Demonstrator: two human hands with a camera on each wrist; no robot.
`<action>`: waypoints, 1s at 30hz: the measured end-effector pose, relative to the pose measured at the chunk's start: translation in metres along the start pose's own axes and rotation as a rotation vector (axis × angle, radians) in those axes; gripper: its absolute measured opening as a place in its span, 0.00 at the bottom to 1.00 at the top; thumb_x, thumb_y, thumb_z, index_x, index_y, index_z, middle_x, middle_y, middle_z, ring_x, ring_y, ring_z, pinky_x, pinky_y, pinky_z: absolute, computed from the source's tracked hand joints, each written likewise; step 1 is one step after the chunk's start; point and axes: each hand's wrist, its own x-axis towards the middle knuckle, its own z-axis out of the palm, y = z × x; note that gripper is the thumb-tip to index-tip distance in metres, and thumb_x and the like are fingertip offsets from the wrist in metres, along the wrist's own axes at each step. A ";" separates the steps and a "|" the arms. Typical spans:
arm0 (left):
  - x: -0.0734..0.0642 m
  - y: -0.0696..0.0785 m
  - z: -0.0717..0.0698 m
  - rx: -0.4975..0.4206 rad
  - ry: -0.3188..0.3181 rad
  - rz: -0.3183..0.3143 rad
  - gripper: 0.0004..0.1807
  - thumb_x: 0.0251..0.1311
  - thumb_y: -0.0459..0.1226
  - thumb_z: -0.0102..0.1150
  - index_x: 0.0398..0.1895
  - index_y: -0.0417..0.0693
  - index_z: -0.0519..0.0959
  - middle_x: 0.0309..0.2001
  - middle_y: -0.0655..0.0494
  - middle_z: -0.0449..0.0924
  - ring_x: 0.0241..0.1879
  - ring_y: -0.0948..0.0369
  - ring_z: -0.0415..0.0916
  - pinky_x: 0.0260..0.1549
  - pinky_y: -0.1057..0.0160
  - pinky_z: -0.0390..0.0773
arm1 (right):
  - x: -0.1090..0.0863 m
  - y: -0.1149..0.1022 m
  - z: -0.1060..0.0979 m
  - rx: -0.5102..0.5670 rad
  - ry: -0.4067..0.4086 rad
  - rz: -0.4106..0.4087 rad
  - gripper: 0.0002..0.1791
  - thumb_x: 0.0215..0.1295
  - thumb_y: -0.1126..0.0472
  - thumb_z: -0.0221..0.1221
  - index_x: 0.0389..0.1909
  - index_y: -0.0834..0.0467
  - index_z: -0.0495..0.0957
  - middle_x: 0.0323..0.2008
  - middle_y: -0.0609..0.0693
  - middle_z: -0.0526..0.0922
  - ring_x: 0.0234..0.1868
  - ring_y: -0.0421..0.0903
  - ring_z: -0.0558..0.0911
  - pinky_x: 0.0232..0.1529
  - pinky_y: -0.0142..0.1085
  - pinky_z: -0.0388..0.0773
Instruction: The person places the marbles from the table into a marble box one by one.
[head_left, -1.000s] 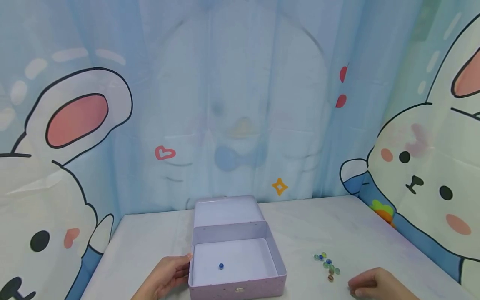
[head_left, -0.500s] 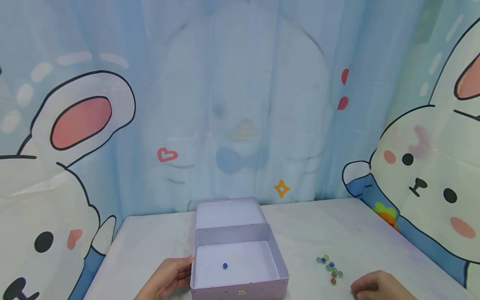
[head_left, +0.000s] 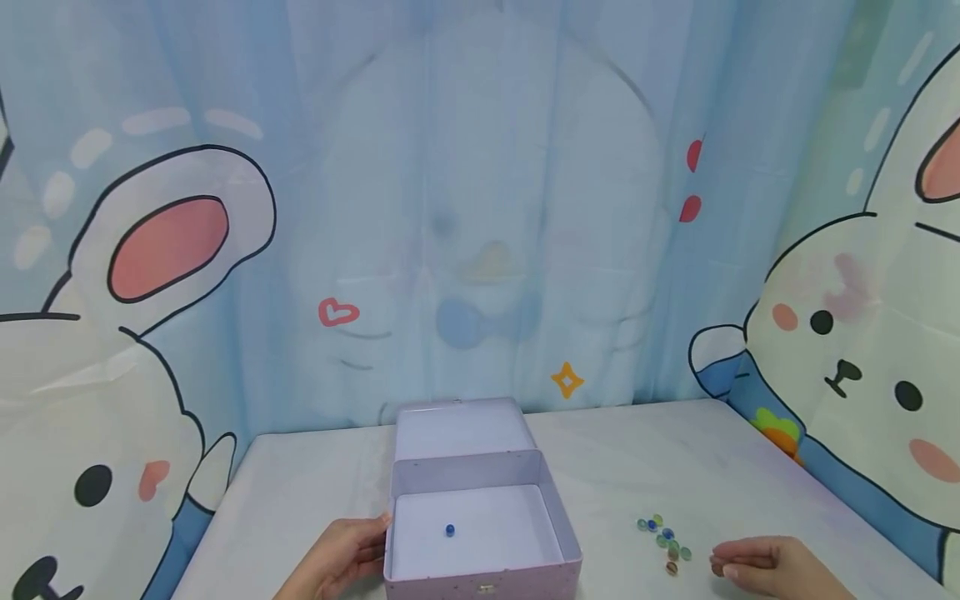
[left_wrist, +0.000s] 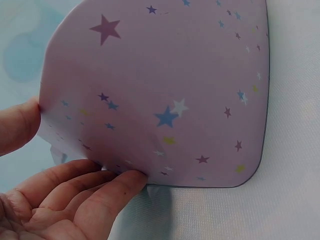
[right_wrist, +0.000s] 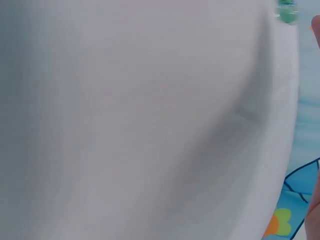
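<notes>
An open lilac tin box [head_left: 547, 533] stands on the white table with its hinged lid [head_left: 461, 429] laid back. Inside it, a single blue marble [head_left: 450, 530] lies on the pale floor. My left hand [head_left: 337, 554] holds the box's left side, thumb at the rim; the left wrist view shows the fingertips against the star-printed wall [left_wrist: 170, 80]. Several glass marbles, among them a brown marble [head_left: 671, 568] and a green marble [head_left: 686, 553], lie in a loose cluster right of the box. Just right of that cluster is my right hand [head_left: 776, 567], fingers loosely extended, no marble visible in them.
The white tabletop [head_left: 600, 450] runs back to a blue curtain [head_left: 480, 167] printed with cartoon rabbits, which also closes off both sides. The lid reaches close to the back edge.
My right hand has lifted slightly from the table and its fingers have straightened near the marbles. The left hand stays on the box. The head view has shifted a little.
</notes>
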 end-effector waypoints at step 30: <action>0.001 -0.002 0.000 -0.005 -0.007 0.029 0.34 0.75 0.41 0.56 0.64 0.13 0.64 0.60 0.24 0.76 0.58 0.43 0.81 0.57 0.48 0.82 | 0.030 -0.152 0.072 0.017 -0.149 -0.470 0.27 0.66 0.52 0.68 0.58 0.68 0.80 0.52 0.59 0.88 0.53 0.53 0.87 0.55 0.44 0.85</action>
